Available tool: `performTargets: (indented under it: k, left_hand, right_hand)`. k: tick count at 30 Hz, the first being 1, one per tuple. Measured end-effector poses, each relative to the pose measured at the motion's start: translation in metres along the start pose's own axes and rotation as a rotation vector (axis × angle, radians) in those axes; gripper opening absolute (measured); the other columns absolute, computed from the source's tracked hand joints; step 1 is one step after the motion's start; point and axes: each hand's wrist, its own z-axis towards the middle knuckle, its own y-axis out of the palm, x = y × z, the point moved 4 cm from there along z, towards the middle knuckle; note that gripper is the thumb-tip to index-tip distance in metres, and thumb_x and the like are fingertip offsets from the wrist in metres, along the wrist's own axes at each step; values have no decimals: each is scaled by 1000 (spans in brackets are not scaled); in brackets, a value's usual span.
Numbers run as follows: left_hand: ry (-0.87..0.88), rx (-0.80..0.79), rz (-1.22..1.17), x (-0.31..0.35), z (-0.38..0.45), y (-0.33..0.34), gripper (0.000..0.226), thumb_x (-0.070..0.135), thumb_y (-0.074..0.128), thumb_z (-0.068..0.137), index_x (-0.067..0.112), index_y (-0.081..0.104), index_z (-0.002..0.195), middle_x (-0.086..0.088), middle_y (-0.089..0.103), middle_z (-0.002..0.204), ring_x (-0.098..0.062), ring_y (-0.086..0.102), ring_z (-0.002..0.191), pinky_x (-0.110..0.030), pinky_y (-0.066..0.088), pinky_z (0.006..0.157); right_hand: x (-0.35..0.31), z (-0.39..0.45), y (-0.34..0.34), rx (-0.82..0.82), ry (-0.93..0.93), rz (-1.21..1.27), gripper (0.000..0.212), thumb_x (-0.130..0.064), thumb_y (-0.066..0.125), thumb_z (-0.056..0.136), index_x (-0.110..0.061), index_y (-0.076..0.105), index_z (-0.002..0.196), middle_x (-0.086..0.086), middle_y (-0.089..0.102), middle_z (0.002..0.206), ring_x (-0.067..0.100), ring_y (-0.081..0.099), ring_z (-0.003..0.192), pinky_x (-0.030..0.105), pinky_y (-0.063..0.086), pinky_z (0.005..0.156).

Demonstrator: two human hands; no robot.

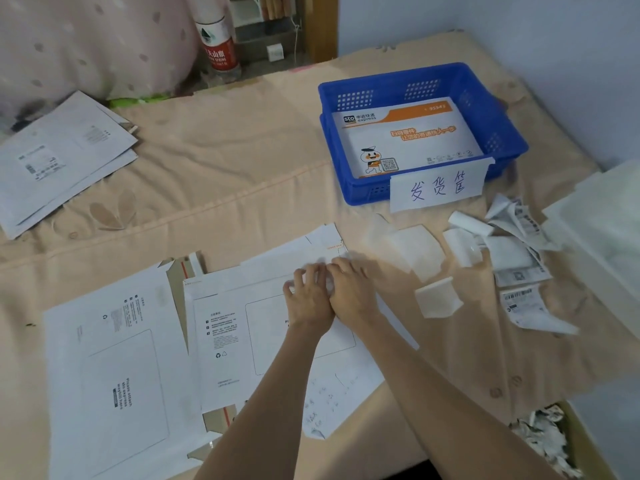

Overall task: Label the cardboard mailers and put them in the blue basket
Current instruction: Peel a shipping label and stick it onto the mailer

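A: Now, how are the hands placed?

B: Both are held together over the middle mailer [221,327], at about the centre of the view. The left hand [308,299] and the right hand [353,292] are pressed side by side, fingers curled at the mailer's far edge, where something white and blurred is pinched between them. What exactly is pinched cannot be told; it looks like a label or its backing.

A: And the other mailers?

B: A second white mailer [114,375] is laid flat at seven o'clock, just beside the middle one, its printed waybill box facing up. A stack of mailers [65,157] is seen at ten o'clock, well apart from the hands. One orange-and-white express mailer [405,133] is already lying inside the blue basket [505,133] at one o'clock.

A: Is the basket marked?

B: A paper sign [438,187] with handwritten characters is fixed to its near wall.

A: What lies at three o'clock?

B: Peeled backing sheets [419,251] and curled shipping labels [523,299] are scattered on the peach cloth [242,168]. A water bottle [216,39] is stood at twelve o'clock, and crumpled paper scraps [543,434] are gathered in a box at five o'clock.
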Motion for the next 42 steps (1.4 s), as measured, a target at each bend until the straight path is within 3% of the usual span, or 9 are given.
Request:
performTargets:
  k: [2, 6, 9, 13, 19, 23, 29, 32, 42]
  left_hand:
    - [16, 11, 34, 0, 0, 1, 68, 31, 56, 87, 18, 29, 148, 2, 37, 141, -21, 38, 128, -36, 35, 100]
    - [4, 68, 52, 0, 1, 2, 75, 33, 79, 64, 17, 54, 132, 4, 57, 121, -19, 56, 106, -33, 47, 89]
    - [24, -14, 58, 0, 4, 5, 63, 30, 52, 90, 18, 28, 147, 2, 35, 141, -22, 37, 126, -38, 30, 106]
    - [-104, -56, -82, 1, 13, -3, 46, 33, 42, 96, 19, 37, 139, -2, 37, 133, -23, 36, 122, -38, 31, 101]
    - [-367, 94, -371, 20, 37, -43, 31, 24, 48, 93, 15, 54, 122, -5, 53, 122, -26, 45, 117, -41, 30, 103]
    - [-243, 64, -929, 100, 45, -56, 15, 14, 51, 91, 13, 61, 102, -3, 66, 102, -26, 62, 98, -40, 48, 90]
    - [-112, -217, -1131, 206, 38, -33, 11, 9, 55, 89, 15, 62, 83, -6, 69, 81, -28, 68, 85, -43, 55, 84]
    - [-118, -272, -1125, 230, 31, -20, 12, 7, 54, 90, 11, 66, 90, -10, 71, 89, -28, 68, 87, -38, 54, 85]
    - [-210, -214, -1080, 225, 34, -24, 12, 12, 54, 89, 19, 61, 95, -3, 68, 103, -27, 66, 97, -40, 50, 92]
  right_hand:
    - [0, -5, 2, 36, -2, 68, 39, -7, 50, 87, -9, 56, 126, 3, 52, 133, 22, 42, 132, 35, 32, 108]
    - [0, -5, 1, 16, 28, 56, 41, -12, 45, 92, -12, 49, 133, -2, 44, 142, 15, 33, 139, 32, 24, 110]
    - [3, -1, 0, -67, 38, 36, 44, -13, 44, 92, -16, 47, 136, -6, 40, 145, 11, 31, 138, 30, 22, 111]
    - [16, 7, -13, -221, 182, 566, 42, 0, 46, 90, -12, 60, 127, 0, 56, 132, 18, 50, 124, 28, 38, 105]
    - [85, -12, -92, 370, 468, 835, 33, 7, 47, 87, -9, 73, 99, 4, 69, 105, 18, 64, 99, 22, 46, 90]
    - [152, -43, -128, 592, 605, 536, 31, 8, 51, 81, -9, 73, 95, 11, 59, 117, 27, 55, 109, 30, 41, 93]
    - [201, -76, -118, 118, 714, 210, 57, -39, 34, 87, -29, 44, 142, 10, 12, 159, 28, 5, 147, 47, 15, 115]
    - [214, -80, -104, 2, 676, 102, 65, -33, 44, 94, -37, 14, 151, 9, 2, 161, 28, -7, 148, 48, 10, 117]
    - [218, -91, -129, 891, 844, 281, 28, -21, 52, 80, -12, 59, 106, 10, 62, 108, 31, 56, 105, 43, 38, 91]
